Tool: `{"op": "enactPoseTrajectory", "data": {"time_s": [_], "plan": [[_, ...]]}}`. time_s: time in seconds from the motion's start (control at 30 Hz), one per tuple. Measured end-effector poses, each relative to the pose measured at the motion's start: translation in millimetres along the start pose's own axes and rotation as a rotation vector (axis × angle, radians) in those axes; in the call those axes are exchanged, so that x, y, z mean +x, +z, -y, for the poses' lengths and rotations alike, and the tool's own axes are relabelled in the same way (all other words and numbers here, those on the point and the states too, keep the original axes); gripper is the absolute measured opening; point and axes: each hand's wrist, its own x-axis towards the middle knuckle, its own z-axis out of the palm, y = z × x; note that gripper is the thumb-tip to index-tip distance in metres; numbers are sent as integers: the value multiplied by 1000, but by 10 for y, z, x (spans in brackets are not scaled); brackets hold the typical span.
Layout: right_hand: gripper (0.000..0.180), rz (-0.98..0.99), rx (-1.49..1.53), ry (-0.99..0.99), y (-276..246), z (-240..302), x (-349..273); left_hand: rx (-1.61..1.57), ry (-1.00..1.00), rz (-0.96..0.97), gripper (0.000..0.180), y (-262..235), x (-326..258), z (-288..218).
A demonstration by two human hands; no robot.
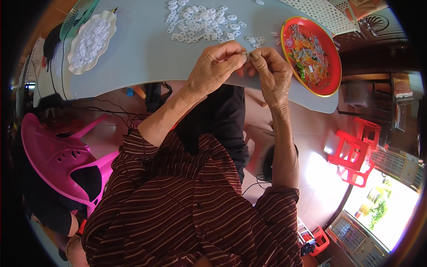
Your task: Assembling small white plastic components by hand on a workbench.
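Over the smooth grey tabletop's [142, 58] near edge, left hand [217, 66] and right hand [272, 73] meet, pinched narrow around a tiny pale piece [247, 56], mostly hidden: light, probably stiff, best nipped by its rim! Small white plastic ovals [201, 21] heap toward the far edge.

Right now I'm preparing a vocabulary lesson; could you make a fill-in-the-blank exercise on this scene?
1. The loose pieces heaped beyond the left hand are ____.
2. On the table, the scalloped dish lies toward the ____ end.
3. The round tray near the right hand has a ____ wall.

Missing words: white; left; red
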Motion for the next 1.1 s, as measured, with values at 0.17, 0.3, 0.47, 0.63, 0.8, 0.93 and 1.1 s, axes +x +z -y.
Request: {"op": "enactPoseTrajectory", "data": {"time_s": [0.17,0.3,0.47,0.63,0.8,0.93,1.1], "plan": [[17,-87,-87,45,49,44,-15,200,85,6,12,28,-49,19],[19,-78,-87,76,45,40,15,278,242,-50,10,66,-30,16],[18,-10,52,55,-2,43,34,172,99,-21,9,32,-39,17],[17,23,44,69,-34,-7,49,220,43,-28,10,19,-46,-54],[19,-28,-40,64,-12,-2,19,266,59,23,11,28,-32,-11],[21,-39,-106,42,3,17,19,336,219,-6,10,26,-41,26],[23,-35,172,134,-40,34,49,241,99,-7,11,20,-56,-28]]}}
